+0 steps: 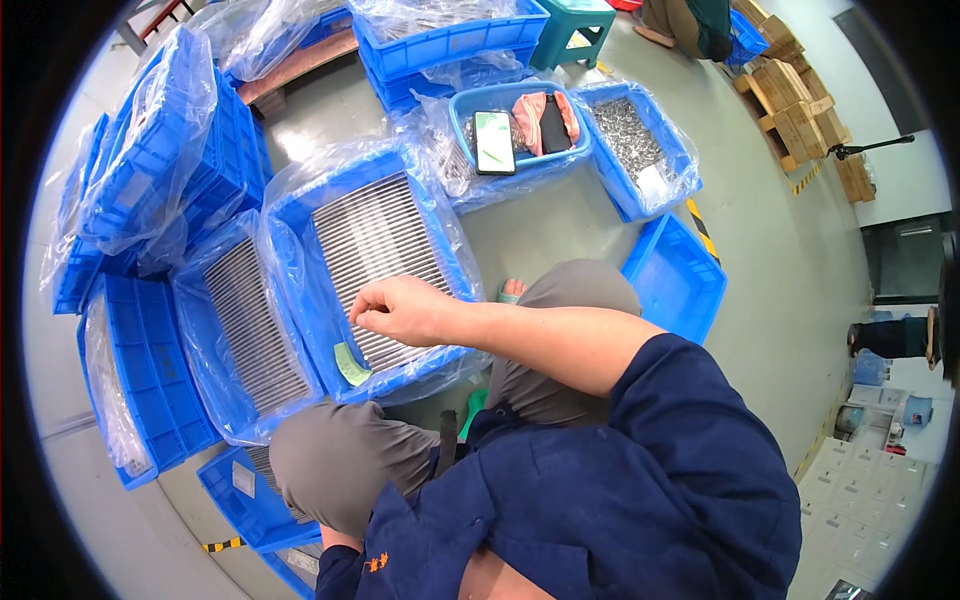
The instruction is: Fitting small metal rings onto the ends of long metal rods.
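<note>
My right hand (400, 308) is over the near part of a blue bin (316, 325) lined with clear plastic. Its fingers are curled and pinched together; whatever they hold, if anything, is too small to make out. Below it, thin metal rods (372, 225) lie side by side in a neat layer. A pale green paper slip (351, 364) sits at the bin's near left corner. My left forearm (341, 538) goes down past my left knee, and the hand itself is hidden, near a lower blue bin (226, 490) with rods and a white label.
Another lined bin of rods (250, 320) stands to the left, beside stacked blue crates (225, 170). Beyond are a light-blue tub (465, 98) with a phone (494, 142), a bin of small metal parts (628, 135) and a green stool (575, 30). An empty blue bin (680, 280) is at right.
</note>
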Tool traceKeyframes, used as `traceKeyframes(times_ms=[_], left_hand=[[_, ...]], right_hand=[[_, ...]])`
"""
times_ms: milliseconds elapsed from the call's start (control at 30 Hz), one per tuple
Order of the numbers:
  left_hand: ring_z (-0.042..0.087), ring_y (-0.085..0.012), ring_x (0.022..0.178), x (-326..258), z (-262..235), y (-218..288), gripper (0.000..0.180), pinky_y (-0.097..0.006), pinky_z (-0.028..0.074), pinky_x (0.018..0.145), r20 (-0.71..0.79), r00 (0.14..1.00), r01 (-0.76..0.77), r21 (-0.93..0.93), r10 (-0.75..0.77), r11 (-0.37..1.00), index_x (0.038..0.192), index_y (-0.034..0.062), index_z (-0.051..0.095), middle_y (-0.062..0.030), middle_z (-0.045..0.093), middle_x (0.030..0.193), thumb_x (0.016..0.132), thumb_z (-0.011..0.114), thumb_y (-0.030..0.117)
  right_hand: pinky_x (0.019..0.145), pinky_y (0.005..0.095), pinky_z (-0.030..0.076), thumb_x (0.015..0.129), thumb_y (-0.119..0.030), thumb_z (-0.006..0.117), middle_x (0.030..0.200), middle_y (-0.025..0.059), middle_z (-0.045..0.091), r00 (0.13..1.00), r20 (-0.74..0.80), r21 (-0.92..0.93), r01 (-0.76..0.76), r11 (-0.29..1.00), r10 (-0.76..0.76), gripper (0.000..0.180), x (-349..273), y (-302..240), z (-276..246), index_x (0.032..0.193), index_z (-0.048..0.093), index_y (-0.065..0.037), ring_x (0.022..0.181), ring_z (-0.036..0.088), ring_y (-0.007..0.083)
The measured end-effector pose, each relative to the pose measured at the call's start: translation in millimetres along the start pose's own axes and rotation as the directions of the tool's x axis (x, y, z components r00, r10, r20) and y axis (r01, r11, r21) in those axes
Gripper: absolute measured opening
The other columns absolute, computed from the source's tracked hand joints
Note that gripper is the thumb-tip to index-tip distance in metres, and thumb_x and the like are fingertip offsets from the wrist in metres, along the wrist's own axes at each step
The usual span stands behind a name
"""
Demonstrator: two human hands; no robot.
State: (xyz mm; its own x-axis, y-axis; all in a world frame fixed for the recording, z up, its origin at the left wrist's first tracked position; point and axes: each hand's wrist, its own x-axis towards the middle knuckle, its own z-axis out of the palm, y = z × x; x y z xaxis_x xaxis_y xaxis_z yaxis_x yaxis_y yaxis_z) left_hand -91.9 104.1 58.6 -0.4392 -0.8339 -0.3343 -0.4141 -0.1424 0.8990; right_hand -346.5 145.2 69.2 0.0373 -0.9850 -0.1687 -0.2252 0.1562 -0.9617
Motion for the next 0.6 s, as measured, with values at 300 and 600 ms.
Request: traceKeyframes(times_ms=[300, 600], left_hand=[[0.049, -0.0130, 0.070, -56.4, -39.1, -13.4, 0.027, -0.028, 0.041, 0.064, -0.251, 0.964, 0.099, 0.026, -0.090, 0.995, 0.092, 0.0076, 0.055, -0.0007, 0.053, 0.077, 0.089, 0.040, 0.029], [0.047, -0.0274, 0.108, 83.1, -158.9, -87.2, 0.040, -0.036, 0.038, 0.091, -0.318, 0.927, 0.177, 0.838, 0.199, 0.517, 0.113, 0.0150, 0.051, -0.0097, 0.049, 0.117, 0.075, 0.054, 0.028]], right_hand=[[0.072, 0.0300, 0.045, 0.082, -0.017, 0.051, 0.085, 0.0093, 0.062, 0.995, 0.088, -0.142, 0.056, 0.988, -0.044, 0.020, 11.8, -0.5, 6.6, 0.094, 0.060, -0.004, 0.080, 0.058, 0.0196], [0.053, 0.0246, 0.039, 0.080, -0.011, 0.053, 0.062, 0.0038, 0.051, 0.976, 0.134, -0.237, -0.136, 0.962, 0.171, 0.016, 1.9, -18.6, 32.5, 0.092, 0.059, -0.003, 0.055, 0.046, 0.0095]])
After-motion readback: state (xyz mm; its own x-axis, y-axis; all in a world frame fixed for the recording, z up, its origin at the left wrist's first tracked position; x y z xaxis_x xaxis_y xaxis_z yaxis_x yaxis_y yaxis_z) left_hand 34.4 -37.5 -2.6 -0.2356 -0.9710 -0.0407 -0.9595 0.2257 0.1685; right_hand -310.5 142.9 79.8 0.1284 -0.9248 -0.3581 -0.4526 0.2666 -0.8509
